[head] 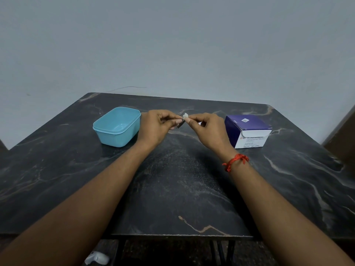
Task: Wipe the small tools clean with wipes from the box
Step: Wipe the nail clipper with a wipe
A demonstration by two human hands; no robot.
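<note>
Above the middle of the dark marble table (172, 189), my left hand (156, 127) pinches a small metal tool (181, 124); only its dark end shows below my fingers. My right hand (206, 129) pinches a small white wipe (185, 115) against the tool's upper end. Both hands meet fingertip to fingertip. The purple and white box of alcohol wipes (247, 131) stands to the right of my right hand, its flap at the front. A light blue plastic tub (118, 126) sits to the left of my left hand; what shows of its inside holds nothing.
A grey wall rises behind the table. A brown object (343, 139) stands at the right edge of the view. Below the table's front edge, table legs and a white object (97, 258) on the floor are visible. A red thread circles my right wrist (235, 161).
</note>
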